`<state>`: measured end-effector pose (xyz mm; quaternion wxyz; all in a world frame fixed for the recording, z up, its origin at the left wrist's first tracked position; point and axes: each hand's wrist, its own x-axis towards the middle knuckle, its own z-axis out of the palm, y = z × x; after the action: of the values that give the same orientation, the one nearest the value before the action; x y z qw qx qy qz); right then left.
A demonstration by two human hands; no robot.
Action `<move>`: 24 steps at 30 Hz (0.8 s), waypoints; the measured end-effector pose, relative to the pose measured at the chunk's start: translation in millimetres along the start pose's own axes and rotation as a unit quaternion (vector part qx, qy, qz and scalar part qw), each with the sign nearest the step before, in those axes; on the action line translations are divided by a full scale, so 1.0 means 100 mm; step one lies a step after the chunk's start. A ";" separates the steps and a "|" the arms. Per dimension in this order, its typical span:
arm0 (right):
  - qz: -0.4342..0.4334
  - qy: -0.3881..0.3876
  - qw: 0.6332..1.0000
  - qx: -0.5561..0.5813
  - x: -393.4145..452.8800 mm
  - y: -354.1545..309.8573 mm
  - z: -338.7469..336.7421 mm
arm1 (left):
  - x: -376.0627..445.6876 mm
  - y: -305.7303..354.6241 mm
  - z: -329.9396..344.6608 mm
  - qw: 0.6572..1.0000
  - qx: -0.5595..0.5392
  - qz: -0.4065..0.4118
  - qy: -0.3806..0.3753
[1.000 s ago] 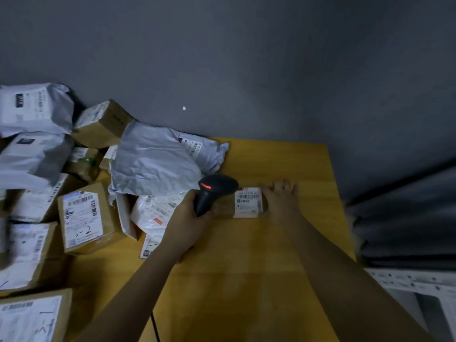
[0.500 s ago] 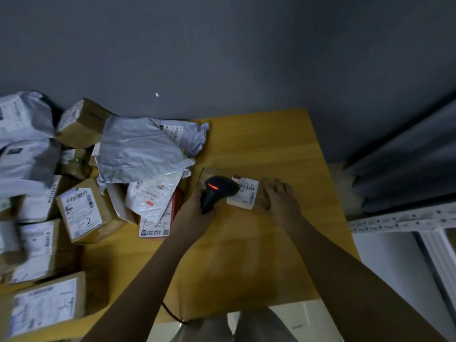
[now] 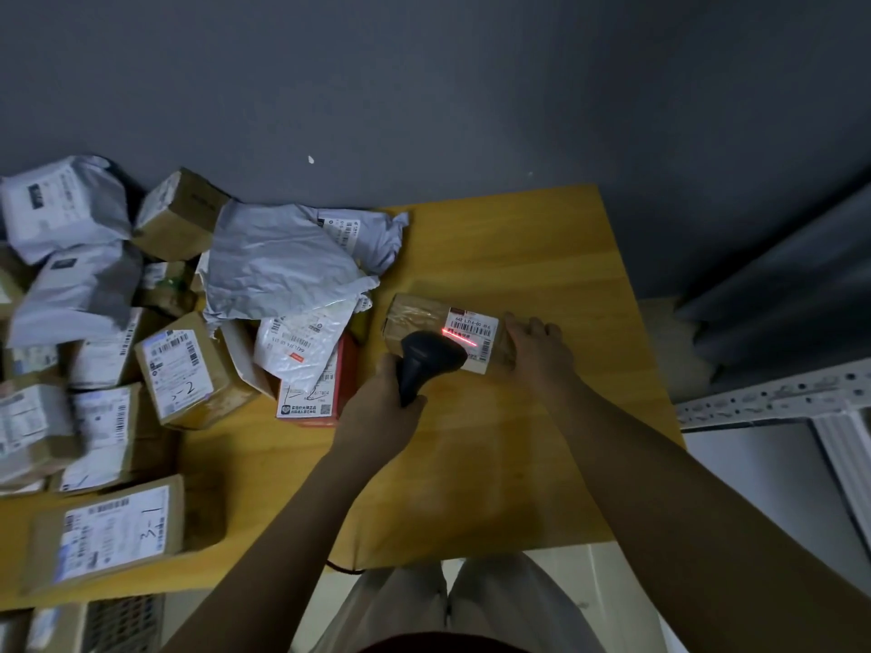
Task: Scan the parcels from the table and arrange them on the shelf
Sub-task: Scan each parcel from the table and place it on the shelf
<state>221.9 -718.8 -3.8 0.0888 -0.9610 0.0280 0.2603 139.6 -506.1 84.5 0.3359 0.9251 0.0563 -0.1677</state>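
Grey wall stands behind a yellow wooden bench (image 3: 542, 256) in a dim room. At about one o'clock from the middle of the view lies a small brown parcel (image 3: 414, 318), flat on the bench, with a white label (image 3: 473, 334) on top. A thin red line of light glows across that label. The left hand (image 3: 382, 412) has its grip wrapped tight round the handle of a black scanner (image 3: 424, 365), and the scanner's head is just over the near edge of the parcel. The right hand (image 3: 537, 351) rests on the parcel's right end, at about two o'clock, with its fingers lying fairly straight, so its grip is loose and wide. Just beside the parcel, at eleven o'clock, sits a crumpled grey bag (image 3: 278, 266) on top of a red box (image 3: 346, 369). Many more boxes and bags are piled at nine o'clock, one marked with a big 2 (image 3: 181, 369). A white metal shelf frame (image 3: 773, 398) shows at three o'clock.
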 end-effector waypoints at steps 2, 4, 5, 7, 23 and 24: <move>0.000 -0.007 1.000 -0.002 -0.01 0.00 -0.01 | -0.01 0.01 0.02 1.000 0.007 -0.002 0.007; -0.001 -0.009 1.000 -0.008 -0.01 0.01 -0.01 | -0.03 0.02 0.03 1.000 0.001 -0.006 0.010; -0.003 -0.005 1.000 -0.007 -0.01 0.01 -0.01 | -0.03 0.03 0.02 1.000 -0.005 -0.008 0.014; -0.004 0.002 1.000 -0.002 -0.01 0.01 0.00 | -0.03 0.05 0.01 1.000 -0.016 -0.012 0.019; -0.006 0.007 1.000 -0.004 0.00 0.02 0.02 | -0.03 0.09 -0.02 0.998 -0.042 -0.034 0.040; -0.007 0.008 1.000 -0.005 0.00 0.02 0.02 | -0.03 0.10 -0.03 0.998 -0.042 -0.034 0.041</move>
<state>220.7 -720.6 -5.5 0.0858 -0.9636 0.0205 0.2524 139.8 -511.9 93.1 0.3663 0.9136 0.1086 -0.1390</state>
